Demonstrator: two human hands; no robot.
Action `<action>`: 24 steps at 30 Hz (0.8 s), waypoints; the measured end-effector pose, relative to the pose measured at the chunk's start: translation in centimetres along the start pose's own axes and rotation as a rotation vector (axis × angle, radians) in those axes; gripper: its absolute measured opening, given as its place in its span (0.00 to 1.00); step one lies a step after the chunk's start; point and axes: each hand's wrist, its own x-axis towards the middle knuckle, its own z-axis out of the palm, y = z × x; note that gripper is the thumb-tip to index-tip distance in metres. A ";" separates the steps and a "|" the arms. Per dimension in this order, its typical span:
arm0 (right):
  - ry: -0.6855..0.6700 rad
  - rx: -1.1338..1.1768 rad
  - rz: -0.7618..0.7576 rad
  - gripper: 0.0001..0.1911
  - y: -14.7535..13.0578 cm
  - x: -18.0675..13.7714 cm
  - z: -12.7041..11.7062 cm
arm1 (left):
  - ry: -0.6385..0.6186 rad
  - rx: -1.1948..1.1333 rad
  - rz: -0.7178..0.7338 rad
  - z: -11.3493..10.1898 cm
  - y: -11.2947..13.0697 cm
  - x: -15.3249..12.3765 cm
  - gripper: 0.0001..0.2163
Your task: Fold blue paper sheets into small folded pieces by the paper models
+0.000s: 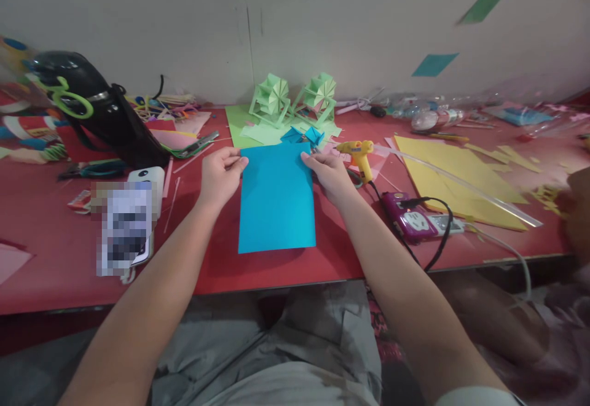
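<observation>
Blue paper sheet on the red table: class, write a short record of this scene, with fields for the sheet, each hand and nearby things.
sheet: blue paper sheet, lying on the red table
left hand: left hand pinches the sheet's far left corner
right hand: right hand pinches its far right corner
right of sheet: yellow glue gun, purple power strip, yellow paper
behind sheet: two green paper models

Green paper wheels (295, 99) are standing at the back edge of the bench (55, 252); a glue gun (357, 151) is lying near a power strip (410, 217) toward its right edge.
</observation>
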 end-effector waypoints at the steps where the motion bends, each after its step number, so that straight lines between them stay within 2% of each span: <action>1: -0.003 -0.016 -0.011 0.28 -0.1 -0.1 0.0 | 0.002 -0.004 0.004 0.0 -0.1 0.0 0.11; 5: 0.045 -0.055 -0.051 0.31 -0.2 -0.3 0.1 | -0.003 -0.018 0.010 0.0 -0.4 0.1 0.11; 8: 0.072 -0.020 -0.012 0.31 -0.1 -0.1 0.1 | 0.000 -0.024 0.006 -0.1 -0.2 0.1 0.12; 11: 0.009 0.003 0.030 0.28 0.0 0.0 0.1 | 0.016 -0.011 0.003 -0.3 0.1 0.1 0.10; 15: -0.052 -0.006 0.004 0.27 0.1 -0.1 0.1 | 0.025 -0.027 0.031 -0.4 0.1 0.1 0.10; 20: 0.056 -0.022 -0.007 0.31 -0.2 -0.2 0.1 | 0.028 -0.042 0.040 -0.4 -0.2 0.2 0.11; 22: 0.022 0.016 0.031 0.30 -0.4 -0.3 0.1 | 0.042 -0.014 0.038 -0.5 -0.1 0.3 0.10; 24: -0.069 0.047 0.061 0.28 -0.6 -0.4 0.2 | 0.061 0.010 0.035 -0.6 0.0 0.3 0.10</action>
